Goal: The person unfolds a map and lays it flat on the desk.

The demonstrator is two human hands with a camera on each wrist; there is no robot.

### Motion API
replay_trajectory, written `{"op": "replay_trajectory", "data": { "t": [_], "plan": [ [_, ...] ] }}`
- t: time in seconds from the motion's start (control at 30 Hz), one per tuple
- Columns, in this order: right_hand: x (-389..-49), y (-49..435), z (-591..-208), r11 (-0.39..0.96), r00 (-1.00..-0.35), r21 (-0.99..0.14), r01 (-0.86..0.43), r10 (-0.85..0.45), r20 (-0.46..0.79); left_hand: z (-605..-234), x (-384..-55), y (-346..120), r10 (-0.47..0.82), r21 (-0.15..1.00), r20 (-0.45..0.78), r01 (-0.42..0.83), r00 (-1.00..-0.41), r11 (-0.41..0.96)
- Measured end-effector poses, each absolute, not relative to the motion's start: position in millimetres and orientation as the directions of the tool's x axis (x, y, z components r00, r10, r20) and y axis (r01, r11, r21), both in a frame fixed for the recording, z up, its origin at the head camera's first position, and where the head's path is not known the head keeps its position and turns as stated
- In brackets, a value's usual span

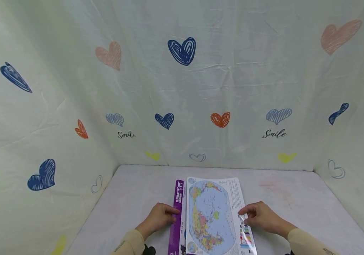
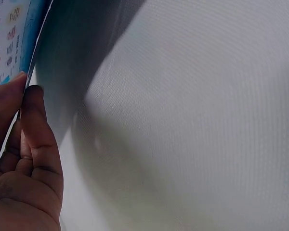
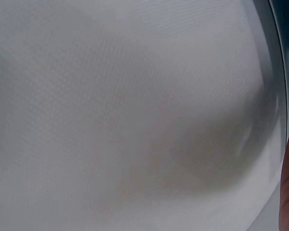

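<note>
My bare left grip (image 1: 158, 218) pinches the 9 o'clock edge of a flat, purple-bordered printed sheet (image 1: 175, 227); left wrist view shows the thin edge between thumb and fingertip. My bare right grip (image 1: 265, 218) pinches the 3 o'clock edge of a glossy white world-map sheet (image 1: 212, 214), blue oceans, multicoloured land; right wrist view gets only a sliver of that hand. Map sheet overlaps the purple-bordered one, whose border sticks out at 9 o'clock. Joined or separate, can't tell. Both are between my hands, toward 6 o'clock in the head view, over a whitish counter (image 1: 296, 212), near ends cut off by the frame. Beige sleeves (image 1: 306, 241) on both arms. Behind: creamy white cloth backdrop (image 1: 245, 88), printed hearts plus black "Smile" lettering; large dark-blue scribbled heart (image 1: 183, 53) up at 12 o'clock.
</note>
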State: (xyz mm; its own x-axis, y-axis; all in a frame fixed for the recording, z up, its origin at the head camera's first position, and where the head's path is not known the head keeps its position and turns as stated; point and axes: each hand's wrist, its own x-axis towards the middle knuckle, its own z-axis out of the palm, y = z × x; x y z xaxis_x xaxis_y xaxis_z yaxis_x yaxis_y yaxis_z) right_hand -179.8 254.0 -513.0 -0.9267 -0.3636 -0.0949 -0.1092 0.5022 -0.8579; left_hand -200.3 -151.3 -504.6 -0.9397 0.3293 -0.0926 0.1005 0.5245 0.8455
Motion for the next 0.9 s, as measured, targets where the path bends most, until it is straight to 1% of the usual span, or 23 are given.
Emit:
{"op": "replay_trajectory", "data": {
  "t": [0.3,0.57,0.9],
  "plan": [
    [-181.3,255.0,-511.8,0.506,-0.927,-0.855,-0.113,-0.364,-0.093,-504.4,-202.6,-157.7,0.304,0.828,-0.120,0.074,-0.945,0.556],
    [-181.6,258.6,-508.6,0.514,-0.937,-0.854,-0.076,-0.330,-0.115,-504.1,-204.3,-166.0,0.279,0.807,-0.115,0.074,-0.953,0.586],
    [-182.7,265.1,-506.6,0.508,-0.935,-0.853,-0.118,-0.345,-0.076,-506.2,-207.5,-185.3,0.262,0.790,-0.107,0.078,-0.959,0.609]
  ]
}}
